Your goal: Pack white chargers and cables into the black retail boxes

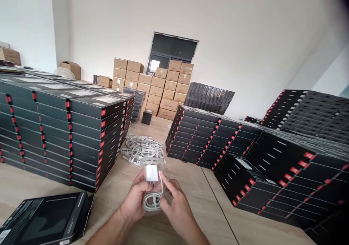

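Note:
Low in the middle of the view, my left hand (pixel 135 197) is closed on the left side of a clear plastic bag (pixel 152 161), its thumb beside a white charger plug (pixel 151 173). The plug's metal prongs point down toward me. My right hand (pixel 175 198) grips the right side, its index finger against the white connector next to the plug and its thumb at a coiled white cable (pixel 152 202). Whether the coil lies wholly inside the bag I cannot tell. Just beyond my hands a loose pile of white cables (pixel 143 147) rests on the wooden table (pixel 191 190).
Tall stacks of black boxes (pixel 51 128) with red tabs stand at left, and more black boxes (pixel 201 135) at right. A single black box (pixel 46 219) lies at front left. Black trays (pixel 209 96) and brown cartons (pixel 158 82) rise at the back.

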Demonstrator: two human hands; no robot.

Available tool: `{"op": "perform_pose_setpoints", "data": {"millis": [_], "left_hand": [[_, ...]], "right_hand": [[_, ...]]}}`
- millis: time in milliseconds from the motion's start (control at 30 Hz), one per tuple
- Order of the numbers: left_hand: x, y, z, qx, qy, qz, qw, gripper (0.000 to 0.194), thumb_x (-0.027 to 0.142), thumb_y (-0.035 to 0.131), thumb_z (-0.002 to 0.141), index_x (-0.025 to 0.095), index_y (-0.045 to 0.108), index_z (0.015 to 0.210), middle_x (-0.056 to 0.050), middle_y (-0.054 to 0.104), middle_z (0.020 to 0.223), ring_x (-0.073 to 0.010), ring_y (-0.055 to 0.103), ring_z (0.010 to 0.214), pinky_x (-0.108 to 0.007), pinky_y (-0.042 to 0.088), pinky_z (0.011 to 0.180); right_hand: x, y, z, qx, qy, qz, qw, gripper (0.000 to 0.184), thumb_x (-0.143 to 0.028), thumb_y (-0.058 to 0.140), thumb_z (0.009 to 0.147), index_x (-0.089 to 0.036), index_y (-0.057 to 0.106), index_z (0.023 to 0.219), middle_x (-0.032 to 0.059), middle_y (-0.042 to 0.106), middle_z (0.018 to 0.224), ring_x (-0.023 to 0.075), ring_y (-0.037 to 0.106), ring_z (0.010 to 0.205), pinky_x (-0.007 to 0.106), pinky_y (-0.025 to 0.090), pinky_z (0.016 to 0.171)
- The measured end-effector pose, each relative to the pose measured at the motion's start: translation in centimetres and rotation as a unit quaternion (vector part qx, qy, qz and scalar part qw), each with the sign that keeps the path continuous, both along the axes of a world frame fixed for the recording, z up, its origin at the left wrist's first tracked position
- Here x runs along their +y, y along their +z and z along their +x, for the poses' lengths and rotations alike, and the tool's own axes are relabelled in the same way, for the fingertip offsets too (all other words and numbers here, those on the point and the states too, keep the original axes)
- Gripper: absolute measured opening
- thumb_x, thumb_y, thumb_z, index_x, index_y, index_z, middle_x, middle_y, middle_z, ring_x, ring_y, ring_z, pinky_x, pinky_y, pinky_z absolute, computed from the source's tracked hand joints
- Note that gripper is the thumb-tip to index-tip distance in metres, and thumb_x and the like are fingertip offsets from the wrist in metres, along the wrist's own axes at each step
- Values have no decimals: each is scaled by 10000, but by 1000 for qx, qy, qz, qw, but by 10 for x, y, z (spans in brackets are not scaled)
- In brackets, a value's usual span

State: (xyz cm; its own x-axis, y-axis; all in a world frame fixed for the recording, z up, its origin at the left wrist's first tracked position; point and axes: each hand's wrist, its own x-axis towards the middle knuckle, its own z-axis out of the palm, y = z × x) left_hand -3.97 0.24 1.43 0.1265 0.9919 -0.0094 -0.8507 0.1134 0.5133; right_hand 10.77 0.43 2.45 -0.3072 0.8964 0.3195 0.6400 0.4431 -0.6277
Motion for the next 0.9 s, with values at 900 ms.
{"op": "perform_pose_setpoints", "data": {"millis": [900], "left_hand": [[-6, 3, -14, 3, -56, 0, 998, 710, 43, 586, 589, 174, 535, 1285, -118, 735, 1028, -259, 698, 929, -364, 534, 803]], "right_hand": [[5, -9, 5, 333, 29, -111, 936, 503, -464, 479, 926, -290, 465, 1398, 88, 569, 1334, 243, 586, 1128, 386, 508, 910]]}}
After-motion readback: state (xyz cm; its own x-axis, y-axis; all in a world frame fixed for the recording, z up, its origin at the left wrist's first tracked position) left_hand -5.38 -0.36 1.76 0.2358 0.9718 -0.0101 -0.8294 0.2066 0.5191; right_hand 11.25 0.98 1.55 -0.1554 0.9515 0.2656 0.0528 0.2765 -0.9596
